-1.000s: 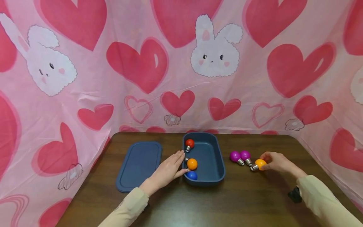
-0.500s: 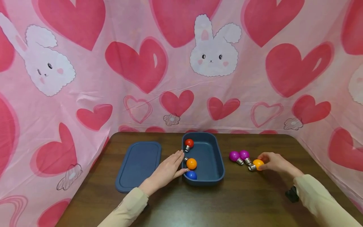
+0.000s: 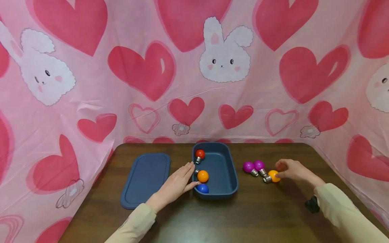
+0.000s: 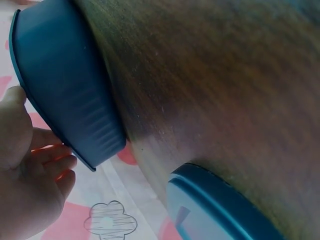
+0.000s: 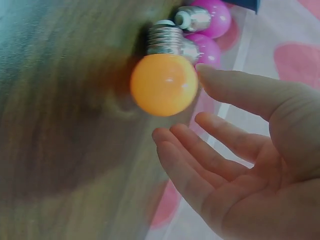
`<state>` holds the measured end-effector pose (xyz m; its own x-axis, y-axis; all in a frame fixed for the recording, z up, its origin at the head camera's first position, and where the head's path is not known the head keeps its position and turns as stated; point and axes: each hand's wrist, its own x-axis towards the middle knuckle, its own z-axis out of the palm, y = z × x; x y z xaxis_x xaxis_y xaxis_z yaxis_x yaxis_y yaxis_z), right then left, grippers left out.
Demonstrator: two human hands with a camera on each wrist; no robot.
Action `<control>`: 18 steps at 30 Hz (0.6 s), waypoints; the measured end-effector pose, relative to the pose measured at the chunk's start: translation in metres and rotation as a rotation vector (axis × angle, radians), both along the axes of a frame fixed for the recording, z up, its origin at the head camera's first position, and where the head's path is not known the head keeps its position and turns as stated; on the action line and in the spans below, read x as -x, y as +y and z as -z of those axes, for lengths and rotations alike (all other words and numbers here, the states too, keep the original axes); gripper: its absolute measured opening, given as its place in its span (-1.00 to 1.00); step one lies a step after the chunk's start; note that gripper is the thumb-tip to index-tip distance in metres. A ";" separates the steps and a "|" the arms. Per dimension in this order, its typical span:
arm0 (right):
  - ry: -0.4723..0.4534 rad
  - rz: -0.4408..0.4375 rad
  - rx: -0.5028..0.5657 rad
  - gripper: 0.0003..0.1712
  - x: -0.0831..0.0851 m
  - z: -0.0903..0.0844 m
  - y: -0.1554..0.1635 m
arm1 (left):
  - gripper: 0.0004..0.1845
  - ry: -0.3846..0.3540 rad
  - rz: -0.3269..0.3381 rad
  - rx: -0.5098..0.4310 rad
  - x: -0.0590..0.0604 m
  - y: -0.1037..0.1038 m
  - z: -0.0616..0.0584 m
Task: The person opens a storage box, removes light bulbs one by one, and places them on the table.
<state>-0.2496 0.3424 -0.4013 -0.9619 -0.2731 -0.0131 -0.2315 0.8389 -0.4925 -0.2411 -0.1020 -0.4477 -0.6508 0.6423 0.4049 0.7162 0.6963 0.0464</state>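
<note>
My left hand (image 3: 177, 180) rests along the left rim of a dark blue box (image 3: 236, 179), fingers straight and thumb over the near corner. In the box lie a red light bulb (image 3: 200, 154), an orange light bulb (image 3: 203, 176) and a blue light bulb (image 3: 203, 189). To the box's right, my right hand (image 3: 294, 170) is beside a second orange bulb (image 3: 274, 176) on the table. The right wrist view has the thumb tip right at this bulb's (image 5: 163, 87) side, the other fingers spread apart from it. Two purple bulbs (image 3: 248, 167) lie against each other just left of it.
A flat dark blue lid (image 3: 147, 177) lies on the brown wooden table (image 3: 212, 222), left of the box. Behind the table's far edge hangs a pink cloth (image 3: 188, 84) with hearts and rabbits.
The right hand has moved the orange bulb slightly left, close to the purple bulbs, and its fingers have come away from it. The left hand stays at the box; the head view has shifted slightly.
</note>
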 end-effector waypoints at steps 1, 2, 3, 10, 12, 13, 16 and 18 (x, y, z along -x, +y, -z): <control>0.018 -0.005 -0.011 -0.53 0.001 -0.002 -0.001 | -0.31 0.002 0.000 0.001 0.000 0.000 0.000; 0.031 -0.006 -0.018 -0.54 0.001 -0.005 -0.002 | -0.31 0.002 0.000 0.002 0.000 0.000 0.000; 0.039 -0.007 -0.020 -0.54 0.001 -0.007 -0.003 | -0.31 0.002 0.002 0.002 -0.001 0.000 -0.001; 0.089 -0.040 -0.030 -0.50 0.007 -0.021 -0.022 | -0.31 0.005 0.008 -0.006 0.001 0.001 0.001; 0.093 -0.057 -0.025 -0.51 0.010 -0.024 -0.031 | -0.31 0.006 0.009 -0.003 0.001 0.001 0.002; 0.093 -0.064 -0.024 -0.52 0.013 -0.026 -0.037 | -0.31 0.005 0.009 -0.003 0.002 0.000 0.002; 0.079 -0.089 -0.006 -0.53 0.019 -0.031 -0.055 | -0.30 0.007 0.008 -0.005 0.003 0.000 0.001; 0.066 -0.102 0.014 -0.54 0.023 -0.034 -0.067 | -0.31 0.011 0.009 -0.008 0.004 -0.001 0.001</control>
